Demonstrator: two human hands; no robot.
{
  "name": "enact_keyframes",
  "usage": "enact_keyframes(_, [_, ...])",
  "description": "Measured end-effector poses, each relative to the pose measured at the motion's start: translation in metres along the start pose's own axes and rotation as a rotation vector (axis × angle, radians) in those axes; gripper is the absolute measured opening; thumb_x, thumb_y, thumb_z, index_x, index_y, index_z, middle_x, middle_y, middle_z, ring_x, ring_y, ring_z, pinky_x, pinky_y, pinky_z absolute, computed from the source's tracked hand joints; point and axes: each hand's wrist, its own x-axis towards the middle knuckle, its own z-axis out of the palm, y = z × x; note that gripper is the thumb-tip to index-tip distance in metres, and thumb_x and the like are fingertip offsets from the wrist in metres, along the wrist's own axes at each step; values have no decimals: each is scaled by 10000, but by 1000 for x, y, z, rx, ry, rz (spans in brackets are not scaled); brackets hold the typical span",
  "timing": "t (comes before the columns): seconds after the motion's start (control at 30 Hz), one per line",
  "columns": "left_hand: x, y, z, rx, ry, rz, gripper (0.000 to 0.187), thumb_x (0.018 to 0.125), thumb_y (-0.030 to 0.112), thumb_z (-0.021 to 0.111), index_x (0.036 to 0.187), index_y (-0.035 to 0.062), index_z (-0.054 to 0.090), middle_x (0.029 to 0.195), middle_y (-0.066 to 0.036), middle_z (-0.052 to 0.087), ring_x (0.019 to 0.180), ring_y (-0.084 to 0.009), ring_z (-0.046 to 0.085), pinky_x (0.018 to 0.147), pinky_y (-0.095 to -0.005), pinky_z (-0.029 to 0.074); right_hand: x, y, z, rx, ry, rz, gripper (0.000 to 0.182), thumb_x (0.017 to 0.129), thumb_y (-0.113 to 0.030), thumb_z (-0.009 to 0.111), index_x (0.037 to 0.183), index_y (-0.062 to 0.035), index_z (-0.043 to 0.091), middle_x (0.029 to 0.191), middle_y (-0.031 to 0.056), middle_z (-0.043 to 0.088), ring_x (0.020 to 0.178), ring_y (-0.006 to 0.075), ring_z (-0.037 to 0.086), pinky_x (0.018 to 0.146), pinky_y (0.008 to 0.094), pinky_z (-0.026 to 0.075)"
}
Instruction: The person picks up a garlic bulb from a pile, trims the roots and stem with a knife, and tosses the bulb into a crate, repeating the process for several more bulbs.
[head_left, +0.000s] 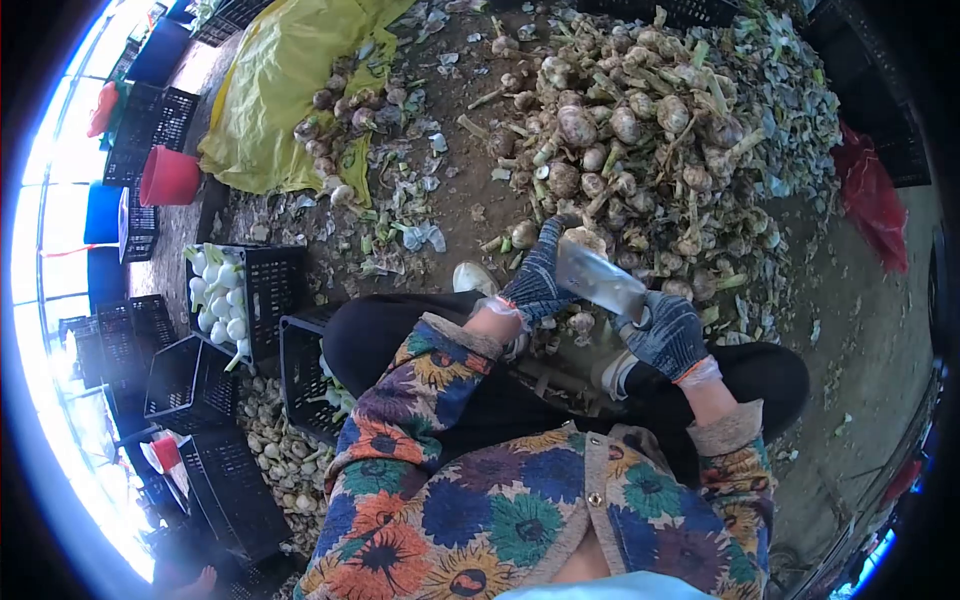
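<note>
My left hand (540,278), in a dark striped knit glove, is closed around a garlic bulb (584,240) whose pale side shows near the fingertips. My right hand (664,332), gloved the same way, grips the handle of a broad-bladed knife (600,278). The blade points up and left, its far end close beside the bulb and my left fingers. Just beyond both hands lies a large heap of untrimmed garlic (625,130) with roots and stems. A loose bulb (580,323) is on the ground below the blade.
A black crate (275,295) of white peeled bulbs stands at the left, with another crate (305,375) beside my knee. More garlic (285,450) lies behind them. A yellow sheet (270,100), a red bucket (169,177) and a red bag (872,200) lie farther out.
</note>
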Motion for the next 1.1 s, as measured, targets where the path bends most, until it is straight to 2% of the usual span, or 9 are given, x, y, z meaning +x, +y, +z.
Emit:
enact_keyframes(0.1, [-10,12,3,56,2,206,963,670,199,757,1390,-22,156,1380,-167,317,1296,-222,288,1084,-299,215,4,0,-4,-138,-160,-55,371,651,-373,684,779,-30,625,647,155,602,631,324,604,605,422,477])
enact_keyframes(0.2, [-1,8,6,-250,-68,-53,778,766,110,659,1389,6,205,1379,-114,340,1267,-217,340,1059,-305,275,10,-11,-8,-185,-244,-64,366,641,-371,668,778,-34,625,669,150,611,645,318,610,616,428,477])
enact_keyframes(0.23, [-4,17,6,-721,-113,-171,628,839,36,545,1385,20,236,1357,-85,373,1187,-200,444,971,-302,399,10,-11,-7,-190,-243,-64,363,640,-366,666,777,-33,625,669,152,612,647,319,612,615,427,478])
enact_keyframes(0.43, [3,-71,-1,-1091,-199,-305,594,848,4,520,1376,22,248,1313,-86,416,1072,-157,527,854,-284,485,18,2,-2,-204,-328,-40,334,626,-330,667,772,-35,611,647,169,593,625,344,582,579,435,462])
enact_keyframes(0.53, [-15,20,0,-618,-181,-188,502,891,27,464,1358,32,282,1276,-76,441,1006,-138,554,805,-287,510,16,9,-3,-217,-331,-39,325,623,-327,662,754,-34,610,640,180,591,626,354,584,582,439,465])
enact_keyframes(0.6, [-16,28,1,-970,-86,-396,548,854,48,542,1345,35,299,1205,-67,498,956,-140,568,798,-285,510,12,4,-3,-244,-349,-9,316,620,-327,663,736,-38,608,633,184,587,622,354,582,583,438,466])
enact_keyframes(0.83, [-16,25,0,-1050,-52,-466,780,700,44,707,1347,6,273,1110,-78,564,914,-135,578,787,-281,502,15,0,2,-160,-291,-37,282,612,-299,650,696,-34,597,596,192,566,595,361,570,583,442,463])
enact_keyframes(1.0, [-25,15,6,-96,-180,88,536,876,56,502,1362,76,277,1294,-98,430,1116,-201,492,931,-357,437,11,19,9,-251,-266,-29,302,603,-310,623,751,-47,641,682,178,622,630,332,616,617,421,496])
enact_keyframes(1.1, [-25,32,4,-352,-226,-59,588,787,58,644,1295,67,348,1227,-89,472,1099,-185,494,912,-353,447,14,42,25,-308,-269,20,276,683,-317,594,730,-53,654,647,190,607,615,347,610,604,426,496])
